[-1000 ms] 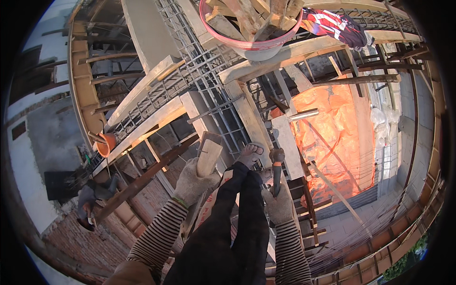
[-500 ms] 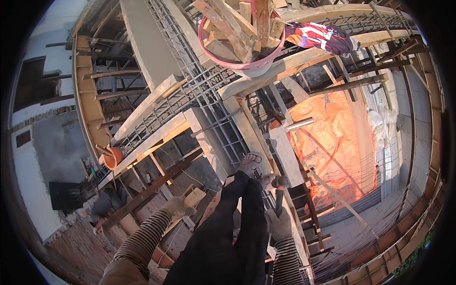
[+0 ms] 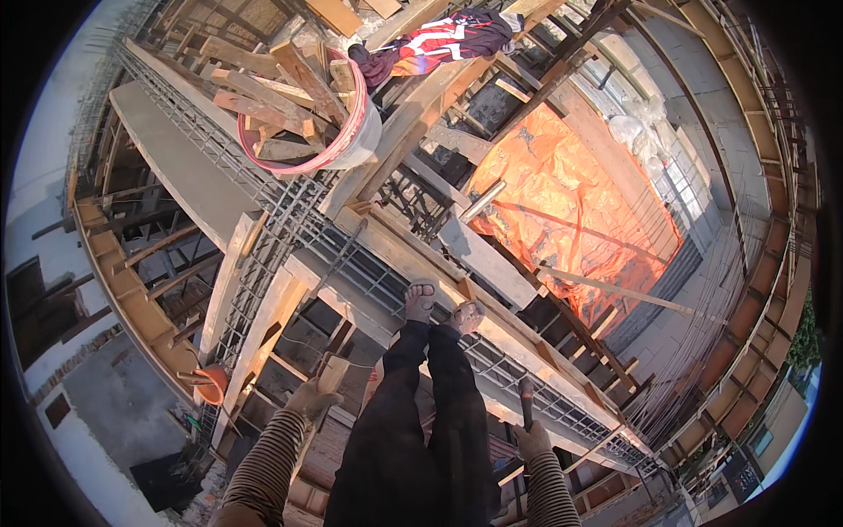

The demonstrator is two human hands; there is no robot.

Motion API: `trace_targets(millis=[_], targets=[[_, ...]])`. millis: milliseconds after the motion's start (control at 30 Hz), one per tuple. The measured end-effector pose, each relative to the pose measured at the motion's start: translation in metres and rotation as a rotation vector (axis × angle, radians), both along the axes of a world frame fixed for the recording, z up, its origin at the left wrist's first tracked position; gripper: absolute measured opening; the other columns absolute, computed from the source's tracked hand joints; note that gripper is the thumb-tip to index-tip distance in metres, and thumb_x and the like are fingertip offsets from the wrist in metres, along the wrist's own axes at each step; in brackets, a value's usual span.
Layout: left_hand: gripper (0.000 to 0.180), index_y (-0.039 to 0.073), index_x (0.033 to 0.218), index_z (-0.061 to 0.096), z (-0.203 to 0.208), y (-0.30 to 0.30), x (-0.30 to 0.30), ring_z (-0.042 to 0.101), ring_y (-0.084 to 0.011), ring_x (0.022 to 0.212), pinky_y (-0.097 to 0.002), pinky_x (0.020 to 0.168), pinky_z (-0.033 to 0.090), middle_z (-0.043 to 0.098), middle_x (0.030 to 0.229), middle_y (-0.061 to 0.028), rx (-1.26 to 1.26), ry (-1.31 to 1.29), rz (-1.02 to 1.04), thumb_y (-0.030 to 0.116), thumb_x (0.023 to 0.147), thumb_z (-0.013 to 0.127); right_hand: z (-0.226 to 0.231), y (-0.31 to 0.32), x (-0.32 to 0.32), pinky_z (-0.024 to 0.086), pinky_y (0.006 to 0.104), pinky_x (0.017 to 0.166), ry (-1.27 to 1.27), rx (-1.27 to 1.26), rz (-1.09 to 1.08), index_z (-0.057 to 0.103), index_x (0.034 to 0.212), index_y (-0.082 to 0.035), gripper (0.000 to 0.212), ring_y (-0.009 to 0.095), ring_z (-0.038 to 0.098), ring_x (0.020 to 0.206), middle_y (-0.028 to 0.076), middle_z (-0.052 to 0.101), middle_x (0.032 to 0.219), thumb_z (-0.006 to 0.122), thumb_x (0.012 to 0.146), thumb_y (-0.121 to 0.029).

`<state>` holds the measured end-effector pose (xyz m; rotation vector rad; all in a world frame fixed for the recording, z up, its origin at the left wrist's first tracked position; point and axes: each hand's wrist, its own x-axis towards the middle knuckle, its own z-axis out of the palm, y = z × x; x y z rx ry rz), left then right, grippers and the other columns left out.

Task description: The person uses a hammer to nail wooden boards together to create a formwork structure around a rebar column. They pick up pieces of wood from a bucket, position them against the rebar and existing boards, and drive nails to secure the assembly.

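Observation:
My left hand [image 3: 309, 400], in a pale work glove, is closed around a short wooden block [image 3: 333, 373] to the left of my legs. On the other side, my gloved right hand [image 3: 531, 441] grips a hammer [image 3: 527, 406], its head pointing away from me and its dark shaft running up from my fist. Beyond the hands, my feet [image 3: 420, 300] stand at the timber formwork [image 3: 413, 250]. A steel rebar cage [image 3: 505, 369] runs inside the formwork, between my feet and the hammer.
A pink-rimmed bucket [image 3: 364, 132] full of wood offcuts sits on the beams ahead. Beside it lies a dark, red and white cloth [image 3: 452, 39]. An orange tarp [image 3: 562, 202] spreads below on the right. Open gaps drop between the beams. An orange pail [image 3: 211, 385] hangs at left.
The view has turned, so the bucket and tarp sit further left. My right hand with the hammer has drawn back from beside my foot. My left hand still holds the wooden block.

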<state>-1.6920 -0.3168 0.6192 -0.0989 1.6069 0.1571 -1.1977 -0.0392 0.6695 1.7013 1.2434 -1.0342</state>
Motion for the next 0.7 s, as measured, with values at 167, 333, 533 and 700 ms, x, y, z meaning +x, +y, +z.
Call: trace_targets(millis=[167, 333, 533, 700], targets=[[0.056, -0.003, 0.124, 0.061, 0.045, 0.075, -0.004, 0.068, -0.0196, 0.089, -0.0336, 0.083, 0.056, 0.07, 0.102, -0.0098, 0.067, 0.061, 0.027, 0.023, 0.078, 0.08, 0.008, -0.075, 0.045, 0.055, 0.0469, 0.078, -0.128, -0.083, -0.187, 0.065, 0.107, 0.005, 0.058, 0.035, 0.073, 0.085, 0.021, 0.071, 0.085, 0.062, 0.093, -0.051], [0.057, -0.002, 0.118, 0.066, 0.082, 0.128, -0.017, 0.07, -0.0259, 0.095, -0.0364, 0.087, 0.055, 0.072, 0.104, -0.0157, 0.093, 0.082, -0.356, 0.032, 0.075, 0.081, 0.06, -0.133, 0.04, 0.058, 0.0425, 0.067, -0.285, -0.249, -0.603, 0.069, 0.106, 0.004, 0.049, 0.027, 0.071, 0.074, 0.016, 0.069, 0.082, 0.066, 0.094, -0.044], [0.064, -0.003, 0.121, 0.065, 0.112, 0.171, -0.048, 0.07, -0.0324, 0.106, -0.0395, 0.096, 0.053, 0.072, 0.112, -0.0217, 0.036, 0.247, -0.571, 0.038, 0.074, 0.08, 0.057, -0.179, 0.04, 0.054, 0.0432, 0.09, -0.205, -0.434, -0.444, 0.068, 0.123, 0.006, 0.08, 0.033, 0.071, 0.105, 0.024, 0.072, 0.112, 0.062, 0.089, -0.066], [0.066, -0.002, 0.127, 0.063, 0.141, 0.192, -0.018, 0.07, -0.0299, 0.106, -0.039, 0.097, 0.052, 0.072, 0.109, -0.0206, 0.229, 0.255, -0.362, 0.036, 0.076, 0.08, 0.027, -0.158, 0.063, 0.052, 0.042, 0.095, -0.195, -0.407, -0.21, 0.069, 0.122, 0.003, 0.072, 0.036, 0.068, 0.114, 0.026, 0.071, 0.115, 0.063, 0.086, -0.059]])
